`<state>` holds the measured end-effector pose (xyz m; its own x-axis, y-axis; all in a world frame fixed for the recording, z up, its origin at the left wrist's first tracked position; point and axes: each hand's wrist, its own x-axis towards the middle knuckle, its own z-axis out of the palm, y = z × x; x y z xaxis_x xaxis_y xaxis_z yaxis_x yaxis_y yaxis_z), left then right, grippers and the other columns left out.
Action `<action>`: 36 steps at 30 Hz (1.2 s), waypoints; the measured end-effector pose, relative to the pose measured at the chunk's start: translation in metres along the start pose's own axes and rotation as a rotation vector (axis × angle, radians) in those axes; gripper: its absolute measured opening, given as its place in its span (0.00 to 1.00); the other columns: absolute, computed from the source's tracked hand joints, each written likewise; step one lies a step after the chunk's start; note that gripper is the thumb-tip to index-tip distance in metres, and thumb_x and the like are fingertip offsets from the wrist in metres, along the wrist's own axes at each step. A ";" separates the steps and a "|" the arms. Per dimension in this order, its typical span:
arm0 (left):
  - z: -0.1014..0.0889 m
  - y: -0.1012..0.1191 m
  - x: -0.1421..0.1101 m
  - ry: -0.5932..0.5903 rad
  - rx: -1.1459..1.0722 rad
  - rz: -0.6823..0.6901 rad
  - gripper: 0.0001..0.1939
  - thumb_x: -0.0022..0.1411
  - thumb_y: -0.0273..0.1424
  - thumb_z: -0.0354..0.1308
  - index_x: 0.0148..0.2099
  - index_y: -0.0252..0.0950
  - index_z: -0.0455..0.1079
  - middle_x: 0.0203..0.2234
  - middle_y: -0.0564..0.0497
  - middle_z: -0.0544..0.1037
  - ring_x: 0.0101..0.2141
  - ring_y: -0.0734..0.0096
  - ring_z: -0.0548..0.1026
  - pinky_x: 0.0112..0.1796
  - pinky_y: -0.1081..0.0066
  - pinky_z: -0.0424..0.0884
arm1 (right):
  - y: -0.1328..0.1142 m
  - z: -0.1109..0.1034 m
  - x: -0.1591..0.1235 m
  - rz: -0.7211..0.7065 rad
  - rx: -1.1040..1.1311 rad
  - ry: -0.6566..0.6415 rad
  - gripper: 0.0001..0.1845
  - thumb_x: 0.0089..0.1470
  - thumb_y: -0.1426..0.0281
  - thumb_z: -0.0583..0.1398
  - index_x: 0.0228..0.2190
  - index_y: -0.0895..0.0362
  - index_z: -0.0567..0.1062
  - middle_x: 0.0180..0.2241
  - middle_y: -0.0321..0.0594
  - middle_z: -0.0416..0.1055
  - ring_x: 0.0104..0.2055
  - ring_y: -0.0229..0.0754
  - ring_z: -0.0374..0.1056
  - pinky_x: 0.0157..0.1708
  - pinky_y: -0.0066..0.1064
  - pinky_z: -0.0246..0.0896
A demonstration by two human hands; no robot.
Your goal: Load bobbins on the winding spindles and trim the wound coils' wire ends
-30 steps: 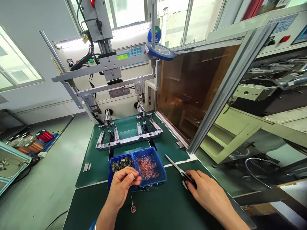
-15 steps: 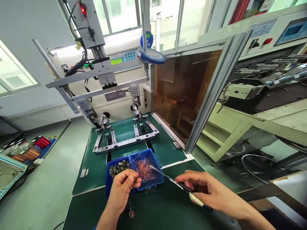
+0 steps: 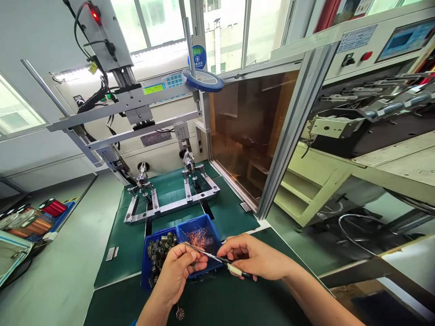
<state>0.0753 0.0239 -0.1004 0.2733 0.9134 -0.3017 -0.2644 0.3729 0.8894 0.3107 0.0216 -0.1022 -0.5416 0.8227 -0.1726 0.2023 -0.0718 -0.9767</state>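
My left hand (image 3: 178, 271) is closed in a pinch over the front edge of the blue bins, and a small copper-wound ring coil (image 3: 180, 313) dangles below it on a thin wire. My right hand (image 3: 253, 259) grips a pair of scissors (image 3: 207, 255) by the handles, blades pointing left and reaching the left hand's fingertips. Just behind the hands, one blue bin (image 3: 201, 224) holds copper wire scraps and the other (image 3: 147, 262) holds several small dark cores.
A winding machine with a metal fixture frame (image 3: 170, 203) stands on the green mat (image 3: 231, 213) behind the bins. A roll of blue tape (image 3: 203, 79) sits on a post above. An open glass-panelled door (image 3: 251, 136) is at right. Wire spools (image 3: 50, 208) lie far left.
My right hand lifted the scissors off the mat and carried them left until the blades met my left hand. The left hand stayed pinched with the coil hanging. The view shifted a little.
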 end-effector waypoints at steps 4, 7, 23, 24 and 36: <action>0.000 0.000 0.005 0.015 0.029 -0.032 0.21 0.41 0.40 0.75 0.28 0.29 0.73 0.30 0.43 0.79 0.34 0.66 0.77 0.37 0.69 0.75 | -0.004 0.001 -0.002 0.061 0.027 0.003 0.18 0.45 0.72 0.57 0.40 0.59 0.77 0.29 0.34 0.64 0.20 0.27 0.61 0.14 0.16 0.56; 0.000 0.001 0.007 0.011 0.045 -0.048 0.21 0.41 0.39 0.75 0.28 0.29 0.72 0.30 0.44 0.78 0.33 0.66 0.77 0.37 0.69 0.75 | -0.007 0.001 -0.004 0.077 0.054 0.004 0.18 0.44 0.72 0.57 0.40 0.60 0.76 0.28 0.34 0.64 0.22 0.28 0.63 0.13 0.14 0.56; 0.004 0.007 0.006 0.016 0.068 -0.109 0.22 0.37 0.38 0.76 0.27 0.29 0.71 0.28 0.44 0.78 0.31 0.67 0.77 0.35 0.70 0.75 | -0.005 0.004 -0.007 0.096 0.093 0.005 0.17 0.44 0.69 0.59 0.38 0.62 0.74 0.26 0.35 0.68 0.23 0.30 0.64 0.12 0.15 0.53; 0.004 0.006 0.005 0.018 0.067 -0.109 0.22 0.37 0.39 0.76 0.27 0.29 0.70 0.28 0.44 0.78 0.31 0.67 0.77 0.35 0.70 0.75 | -0.006 0.005 -0.007 0.089 0.093 0.006 0.17 0.44 0.69 0.58 0.38 0.62 0.74 0.26 0.35 0.68 0.22 0.29 0.64 0.12 0.15 0.52; 0.003 0.002 0.002 0.020 0.068 -0.122 0.23 0.37 0.39 0.76 0.28 0.29 0.70 0.29 0.44 0.78 0.31 0.67 0.76 0.36 0.70 0.75 | -0.006 0.012 -0.012 0.063 0.158 0.024 0.15 0.43 0.69 0.58 0.35 0.63 0.73 0.24 0.35 0.69 0.20 0.29 0.63 0.12 0.17 0.49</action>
<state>0.0786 0.0259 -0.0984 0.2813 0.8651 -0.4154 -0.1670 0.4704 0.8665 0.3062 0.0060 -0.0956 -0.5122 0.8268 -0.2327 0.1030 -0.2098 -0.9723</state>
